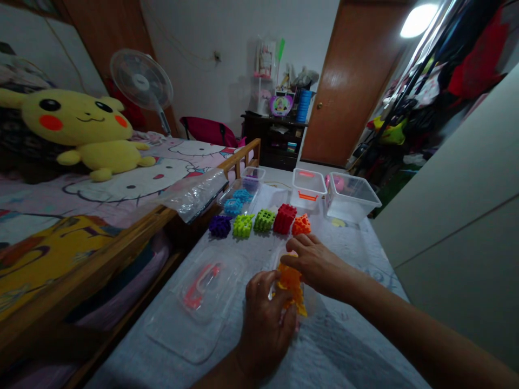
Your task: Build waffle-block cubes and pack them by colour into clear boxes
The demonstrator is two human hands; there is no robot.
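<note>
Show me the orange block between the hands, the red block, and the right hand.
orange block (292,285): head view, on its middle.
red block (285,219): head view, on its front face.
right hand (314,267): head view, on its back.

Orange-yellow toy block (292,286) lower centre, purple, lime, green, red and orange blocks (263,221) mid-frame, yellow plush Pikachu (77,124) upper left, Hello Kitty-patterned sheet (121,183)
</note>
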